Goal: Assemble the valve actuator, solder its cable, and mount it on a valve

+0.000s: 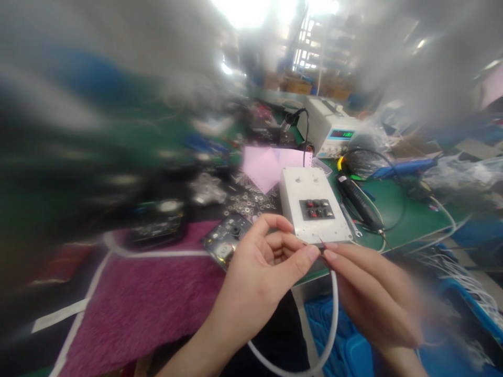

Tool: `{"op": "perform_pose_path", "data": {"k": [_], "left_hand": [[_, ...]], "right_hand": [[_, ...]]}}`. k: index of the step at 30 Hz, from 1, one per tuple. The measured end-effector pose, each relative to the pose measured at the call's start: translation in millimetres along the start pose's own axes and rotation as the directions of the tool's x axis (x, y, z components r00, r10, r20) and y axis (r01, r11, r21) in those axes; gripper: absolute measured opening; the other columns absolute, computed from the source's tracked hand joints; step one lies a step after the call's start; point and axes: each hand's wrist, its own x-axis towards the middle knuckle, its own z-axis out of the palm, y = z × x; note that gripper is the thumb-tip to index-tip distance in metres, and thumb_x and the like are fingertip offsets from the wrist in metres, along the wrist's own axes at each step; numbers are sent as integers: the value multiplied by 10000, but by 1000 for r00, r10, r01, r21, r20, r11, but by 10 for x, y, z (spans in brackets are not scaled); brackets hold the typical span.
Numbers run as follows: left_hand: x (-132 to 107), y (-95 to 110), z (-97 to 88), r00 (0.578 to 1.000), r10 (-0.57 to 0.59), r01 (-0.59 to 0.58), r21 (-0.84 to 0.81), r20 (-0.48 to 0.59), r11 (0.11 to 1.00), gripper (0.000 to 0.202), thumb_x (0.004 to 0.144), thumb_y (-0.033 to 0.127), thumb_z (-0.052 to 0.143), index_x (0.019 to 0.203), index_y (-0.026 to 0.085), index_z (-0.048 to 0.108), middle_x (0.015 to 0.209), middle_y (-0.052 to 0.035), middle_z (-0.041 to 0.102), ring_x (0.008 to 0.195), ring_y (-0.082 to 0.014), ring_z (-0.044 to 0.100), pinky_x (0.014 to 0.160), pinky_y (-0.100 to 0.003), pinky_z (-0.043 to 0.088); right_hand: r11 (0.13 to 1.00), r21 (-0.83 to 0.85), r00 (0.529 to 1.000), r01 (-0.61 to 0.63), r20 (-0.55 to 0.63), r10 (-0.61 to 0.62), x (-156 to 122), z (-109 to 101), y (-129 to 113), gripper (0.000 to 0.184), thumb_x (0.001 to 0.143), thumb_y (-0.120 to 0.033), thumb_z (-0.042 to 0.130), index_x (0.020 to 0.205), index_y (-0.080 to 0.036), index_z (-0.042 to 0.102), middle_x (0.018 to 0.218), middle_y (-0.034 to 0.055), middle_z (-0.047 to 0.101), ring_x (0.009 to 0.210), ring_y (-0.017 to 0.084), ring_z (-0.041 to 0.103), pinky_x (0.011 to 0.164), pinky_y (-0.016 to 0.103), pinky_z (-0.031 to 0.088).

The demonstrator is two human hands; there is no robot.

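Observation:
My left hand (259,272) and my right hand (373,293) meet fingertip to fingertip in front of me, both pinching the end of a white cable (333,314). Thin red and dark wire ends stick out between the fingertips. The cable loops down and left below my hands. Just beyond the fingers lies a white block (314,207) with a black terminal panel of red and black clips. A small circuit board (228,241) lies left of my left hand.
A purple mat (149,298) covers the near bench. Loose washers (247,201), pink sheets (267,165), a black pen-shaped tool (359,201) and a power supply with a green display (338,133) lie beyond. A blue bin (353,351) with white cables sits lower right. The left side is blurred.

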Motion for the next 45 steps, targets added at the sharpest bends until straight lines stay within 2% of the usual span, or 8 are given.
{"op": "perform_pose_path", "data": {"k": [4, 8, 11, 14, 19, 24, 33, 45], "left_hand": [[79, -21, 81, 998, 66, -65, 55, -3, 996, 299, 952, 254, 816, 1076, 229, 545, 864, 41, 750, 829, -97, 712, 801, -211, 553], [224, -68, 122, 967, 253, -231, 307, -35, 923, 224, 1002, 263, 742, 1122, 254, 553, 956, 22, 771, 886, -140, 735, 834, -279, 586], [371, -131, 114, 847, 526, -433, 675, 77, 598, 149, 1034, 214, 670, 1167, 244, 610, 1090, -12, 756, 1014, -179, 719, 946, -349, 576], [520, -200, 105, 746, 572, -507, 847, 340, 157, 171, 1061, 187, 595, 1215, 205, 665, 1200, -63, 717, 1113, -242, 668, 1013, -430, 550], [657, -275, 132, 778, 439, -422, 891, 451, -168, 403, 1087, 231, 537, 1486, 237, 596, 1272, -101, 653, 1086, -296, 614, 901, -456, 553], [678, -316, 150, 775, 439, -405, 890, 455, -208, 403, 1079, 240, 560, 1478, 217, 611, 1256, -108, 628, 1057, -281, 587, 887, -448, 514], [687, -350, 166, 802, 457, -388, 917, 385, -92, 379, 1069, 226, 581, 1446, 240, 617, 1258, -105, 586, 1063, -279, 563, 902, -451, 501], [669, -387, 164, 819, 453, -358, 931, 352, -74, 394, 1075, 248, 566, 1466, 271, 611, 1274, -94, 579, 1084, -285, 596, 918, -458, 535]], "right_hand": [[1000, -17, 1000, -1, 11, 1, 24, -12, 69, 373, 905, 31, 753, 1246, -121, 765, 1217, 114, 781, 1098, 193, 765, 977, 293, 638], [996, -32, 980, -87, -180, 80, 46, 127, 275, 386, 902, 0, 775, 1236, -193, 790, 1147, 70, 809, 990, 189, 789, 886, 300, 653], [947, 38, 881, -320, -356, 312, 60, 313, 525, 307, 899, -84, 825, 1156, -253, 827, 1054, 30, 822, 926, 196, 792, 869, 329, 648], [828, 132, 757, -546, -346, 554, 60, 462, 725, 204, 934, -215, 840, 1134, -255, 847, 1060, 40, 822, 932, 216, 800, 899, 361, 652], [779, 161, 724, -605, -296, 623, 53, 540, 805, 204, 940, -264, 842, 1144, -258, 852, 1091, 46, 820, 968, 223, 799, 918, 362, 654], [808, 109, 753, -579, -310, 581, 68, 546, 797, 174, 939, -274, 843, 1112, -252, 855, 1070, 43, 821, 942, 210, 787, 911, 365, 647], [823, 91, 766, -561, -322, 557, 90, 571, 789, 148, 933, -257, 852, 1081, -242, 855, 1042, 40, 821, 915, 200, 781, 889, 344, 636], [828, 91, 778, -554, -299, 553, 89, 535, 778, 190, 936, -218, 842, 1118, -271, 849, 1074, 26, 816, 953, 207, 776, 917, 348, 611]]}}
